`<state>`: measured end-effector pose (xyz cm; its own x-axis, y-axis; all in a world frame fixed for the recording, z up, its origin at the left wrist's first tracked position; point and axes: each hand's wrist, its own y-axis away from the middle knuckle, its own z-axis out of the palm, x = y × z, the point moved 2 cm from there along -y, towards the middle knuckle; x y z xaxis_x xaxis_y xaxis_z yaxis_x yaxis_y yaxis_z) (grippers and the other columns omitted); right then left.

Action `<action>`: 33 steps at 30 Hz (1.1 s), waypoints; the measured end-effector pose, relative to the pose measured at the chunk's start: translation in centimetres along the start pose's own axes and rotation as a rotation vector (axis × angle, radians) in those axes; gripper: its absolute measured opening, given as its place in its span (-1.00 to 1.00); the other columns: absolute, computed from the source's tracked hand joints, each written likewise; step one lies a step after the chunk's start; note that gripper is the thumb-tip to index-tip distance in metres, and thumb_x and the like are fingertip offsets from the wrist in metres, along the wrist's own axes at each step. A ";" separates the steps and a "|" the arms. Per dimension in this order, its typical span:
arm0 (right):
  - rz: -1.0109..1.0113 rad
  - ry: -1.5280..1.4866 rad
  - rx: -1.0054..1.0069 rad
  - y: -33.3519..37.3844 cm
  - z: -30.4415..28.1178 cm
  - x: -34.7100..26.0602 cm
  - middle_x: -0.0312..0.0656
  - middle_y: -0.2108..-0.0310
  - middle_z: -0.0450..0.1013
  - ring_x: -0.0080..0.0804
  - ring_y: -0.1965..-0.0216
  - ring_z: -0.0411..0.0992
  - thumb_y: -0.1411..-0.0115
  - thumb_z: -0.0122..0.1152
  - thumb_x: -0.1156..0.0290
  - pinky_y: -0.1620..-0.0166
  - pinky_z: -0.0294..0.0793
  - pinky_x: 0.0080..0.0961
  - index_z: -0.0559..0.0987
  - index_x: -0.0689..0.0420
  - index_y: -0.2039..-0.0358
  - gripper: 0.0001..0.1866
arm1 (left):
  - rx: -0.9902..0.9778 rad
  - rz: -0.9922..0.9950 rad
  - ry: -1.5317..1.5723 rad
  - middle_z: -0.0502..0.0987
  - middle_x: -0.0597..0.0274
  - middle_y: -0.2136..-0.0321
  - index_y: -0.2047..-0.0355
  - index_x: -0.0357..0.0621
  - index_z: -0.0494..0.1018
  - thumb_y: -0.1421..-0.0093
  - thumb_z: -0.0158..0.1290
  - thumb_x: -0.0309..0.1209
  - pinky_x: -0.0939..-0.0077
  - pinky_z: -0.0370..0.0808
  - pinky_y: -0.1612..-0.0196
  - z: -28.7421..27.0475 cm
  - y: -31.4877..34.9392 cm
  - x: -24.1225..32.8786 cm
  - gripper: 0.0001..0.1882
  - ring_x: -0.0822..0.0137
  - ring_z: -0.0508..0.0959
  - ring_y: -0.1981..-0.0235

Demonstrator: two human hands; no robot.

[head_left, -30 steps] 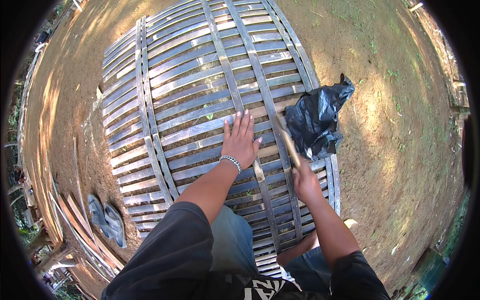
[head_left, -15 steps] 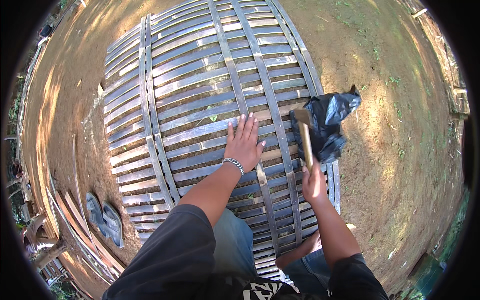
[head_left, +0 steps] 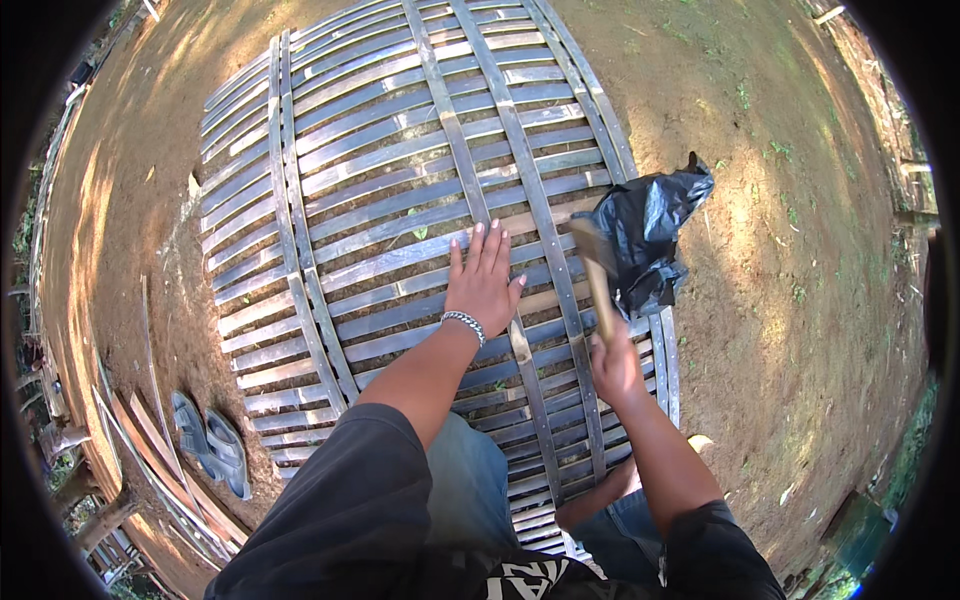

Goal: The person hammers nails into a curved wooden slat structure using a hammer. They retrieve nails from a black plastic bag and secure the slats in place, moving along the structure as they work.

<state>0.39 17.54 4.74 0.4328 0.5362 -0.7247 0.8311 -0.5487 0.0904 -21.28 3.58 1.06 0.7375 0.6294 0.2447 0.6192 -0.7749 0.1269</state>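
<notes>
A large slatted panel of split bamboo strips (head_left: 390, 215) lies on the ground under me, its cross slats fastened along several long strips with nail-like dots. My left hand (head_left: 480, 285), with a chain bracelet at the wrist, rests flat on it, fingers stretched out over slats beside a long strip. In my right hand (head_left: 618, 368) is the wooden handle of a hammer (head_left: 600, 285), closed in my fingers. The hammer's head is smeared by motion, above the slats. Just right of it, a crumpled black plastic bag (head_left: 655, 225) lies across the panel's right edge.
Bare brown soil (head_left: 780, 330) surrounds the panel. A pair of sandals (head_left: 212, 445) lies to the left, next to loose bamboo strips (head_left: 165, 450). My bare foot (head_left: 605, 495) is on the slats below my right hand.
My right hand has swung the hammer slightly left, away from the black bag. My left hand stays flat on the slats. The whole view has shifted a little.
</notes>
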 end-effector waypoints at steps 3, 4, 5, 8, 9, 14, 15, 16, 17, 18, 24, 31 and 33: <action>0.226 0.133 -0.247 -1.1 -1.5 1.1 0.33 0.28 0.53 0.39 0.20 0.52 -0.38 0.06 0.38 0.12 0.53 0.02 0.28 0.15 -0.29 -0.50 | -0.034 0.002 0.010 -0.09 0.03 -0.52 -0.47 -0.24 0.00 -0.45 -0.20 -0.01 -0.13 -0.26 -0.52 0.4 0.0 0.2 -0.24 0.02 -0.17 -0.55; 0.228 0.101 -0.262 -1.0 -2.6 0.7 0.32 0.29 0.53 0.38 0.20 0.52 -0.37 0.07 0.38 0.14 0.52 0.01 0.29 0.14 -0.28 -0.51 | -0.035 0.000 0.015 -0.10 0.02 -0.52 -0.47 -0.23 0.00 -0.45 -0.20 0.00 -0.13 -0.27 -0.52 0.4 0.1 0.1 -0.24 0.02 -0.17 -0.55; 0.232 0.070 -0.276 -0.7 -3.7 0.4 0.31 0.31 0.53 0.36 0.21 0.53 -0.37 0.07 0.38 0.15 0.51 0.01 0.29 0.13 -0.27 -0.52 | -0.037 0.000 0.020 -0.10 0.02 -0.52 -0.48 -0.23 0.00 -0.45 -0.21 0.00 -0.13 -0.27 -0.52 0.4 0.2 0.0 -0.24 0.02 -0.17 -0.55; 0.233 0.065 -0.303 1.8 -8.0 -1.4 0.22 0.25 0.54 0.31 0.21 0.54 -0.39 0.08 0.37 0.15 0.52 0.02 0.30 0.06 -0.28 -0.53 | -0.061 0.001 0.032 -0.12 0.02 -0.53 -0.49 -0.21 -0.04 -0.45 -0.22 0.03 -0.14 -0.28 -0.52 0.4 0.0 0.1 -0.23 0.03 -0.19 -0.55; 0.301 0.091 -0.362 2.8 -10.1 -1.9 0.19 0.23 0.55 0.29 0.20 0.54 -0.38 0.09 0.37 0.14 0.53 0.02 0.30 0.03 -0.28 -0.52 | -0.073 0.006 0.034 -0.13 0.02 -0.53 -0.49 -0.21 -0.05 -0.46 -0.23 0.04 -0.15 -0.29 -0.52 0.2 -0.1 0.2 -0.22 0.03 -0.19 -0.55; 0.294 0.309 -0.586 10.6 -19.0 -1.2 0.15 0.16 0.56 0.23 0.15 0.56 -0.34 0.16 0.32 0.09 0.56 0.02 0.32 -0.03 -0.29 -0.48 | 0.117 0.067 0.274 0.13 -0.04 -0.43 -0.35 -0.23 0.23 -0.37 -0.01 -0.07 -0.20 -0.21 -0.48 -1.7 0.2 2.5 -0.33 -0.02 0.00 -0.50; 0.301 0.342 -0.612 12.3 -20.3 -1.0 0.16 0.15 0.56 0.23 0.14 0.56 -0.34 0.16 0.32 0.08 0.56 0.02 0.32 -0.02 -0.29 -0.47 | 0.155 0.095 0.336 0.19 -0.05 -0.39 -0.31 -0.24 0.30 -0.34 0.05 -0.10 -0.22 -0.18 -0.47 -3.2 0.2 3.6 -0.36 -0.03 0.07 -0.47; 0.311 0.384 -0.641 14.0 -21.7 -0.8 0.17 0.14 0.56 0.23 0.12 0.55 -0.33 0.16 0.31 0.08 0.56 0.02 0.32 -0.02 -0.29 -0.47 | 0.460 0.289 0.484 0.43 -0.04 -0.19 -0.07 -0.23 0.49 -0.27 0.14 -0.27 -0.17 0.13 -0.36 -4.8 -0.4 5.7 -0.58 -0.07 0.35 -0.29; 0.321 0.427 -0.670 15.5 -22.5 -0.4 0.17 0.12 0.56 0.23 0.11 0.55 -0.33 0.16 0.30 0.07 0.56 0.02 0.32 -0.01 -0.29 -0.47 | 0.491 0.406 0.598 0.47 -0.02 -0.13 -0.02 -0.23 0.51 -0.27 0.13 -0.32 -0.11 0.22 -0.30 -6.0 -1.4 8.1 -0.64 -0.06 0.41 -0.21; 0.333 0.412 -0.614 17.4 -23.1 0.4 0.19 0.12 0.56 0.23 0.11 0.55 -0.33 0.16 0.30 0.07 0.56 0.02 0.32 0.00 -0.29 -0.47 | 0.520 0.526 0.714 0.52 0.00 -0.06 0.03 -0.23 0.53 -0.27 0.12 -0.36 -0.05 0.31 -0.24 -7.1 -2.5 10.8 -0.69 -0.05 0.47 -0.13; 0.563 0.264 -0.389 22.0 -20.5 4.0 0.32 0.17 0.54 0.33 0.14 0.54 -0.36 0.13 0.31 0.07 0.56 0.02 0.29 0.08 -0.30 -0.47 | 0.015 0.348 0.502 0.60 -0.13 0.27 0.24 -0.16 0.57 -0.28 -0.05 -0.45 0.01 0.54 0.06 -5.6 -10.2 17.5 -0.81 -0.17 0.60 0.21; 0.732 0.012 -0.248 21.8 -20.3 4.4 0.27 0.15 0.55 0.21 0.09 0.57 -0.40 0.08 0.42 0.02 0.52 -0.11 0.31 0.14 -0.27 -0.54 | -0.238 0.245 0.073 0.66 -0.08 0.17 0.25 -0.11 0.65 -0.20 0.00 -0.45 0.04 0.58 0.00 -2.8 -10.5 15.7 -0.77 -0.09 0.64 0.08; 0.744 -0.034 -0.264 22.5 -20.2 4.7 0.24 0.12 0.55 0.18 0.08 0.58 -0.39 0.09 0.43 0.00 0.52 -0.12 0.31 0.15 -0.29 -0.52 | -0.236 0.244 0.030 0.66 -0.05 0.15 0.24 -0.09 0.65 -0.21 -0.01 -0.44 0.04 0.59 0.00 -1.9 -10.2 16.2 -0.76 -0.07 0.65 0.08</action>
<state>28.24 20.68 17.17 0.9002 0.0661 -0.4305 0.3850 -0.5827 0.7157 -16.17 21.60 5.54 0.8460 0.4243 0.3228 0.3431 -0.8967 0.2795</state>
